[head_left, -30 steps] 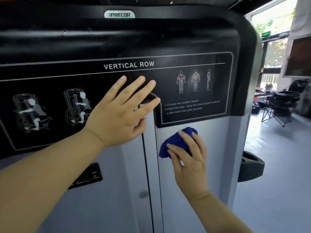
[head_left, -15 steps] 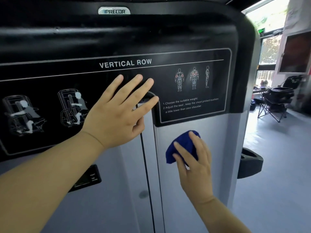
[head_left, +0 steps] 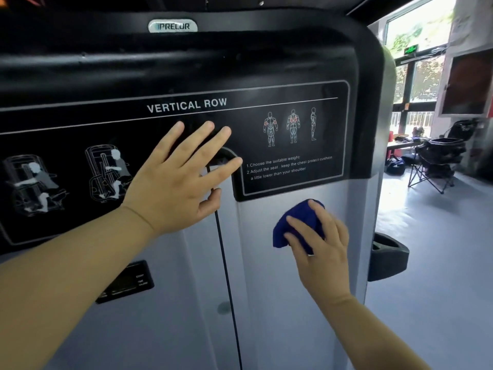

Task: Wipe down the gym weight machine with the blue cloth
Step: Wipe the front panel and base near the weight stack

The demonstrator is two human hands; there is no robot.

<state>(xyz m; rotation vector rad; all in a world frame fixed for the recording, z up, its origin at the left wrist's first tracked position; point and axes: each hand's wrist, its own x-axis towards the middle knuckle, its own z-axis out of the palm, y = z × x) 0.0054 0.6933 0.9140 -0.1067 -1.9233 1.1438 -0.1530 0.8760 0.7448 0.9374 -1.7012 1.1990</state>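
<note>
The gym weight machine [head_left: 293, 303] fills nearly the whole view, black across its upper half and pale grey below. The left hand [head_left: 176, 182] lies flat and released on it, fingers straight and spread toward one o'clock, the fingertips on the black instruction label [head_left: 306, 182] just under the heading "VERTICAL ROW", the thumb lower down on the grey, beside the dark vertical seam. At about four o'clock from that hand, well apart from it, the right hand [head_left: 322, 252] grasps the blue cloth [head_left: 290, 225]: the cloth is bunched into a wad, the fingers bend lightly over it and hold it against the grey panel just below the label's lower edge; the thumb is hidden. The wad sticks out past the fingers toward ten o'clock. On the label, three small muscle figures stand at twelve o'clock from the cloth, with lines of printed directions under them, and two line drawings of a seated user sit at nine o'clock from the left hand. A silver logo badge [head_left: 173, 26] sits at the machine's top edge. A small dark display [head_left: 128, 281] is set in the grey at seven o'clock from the left hand. A black holder [head_left: 389, 257] juts from the machine's right side, at three o'clock from the right hand. Beyond it lie a pale floor [head_left: 440, 263], a folding chair [head_left: 437, 158] and bright windows [head_left: 416, 28].
</note>
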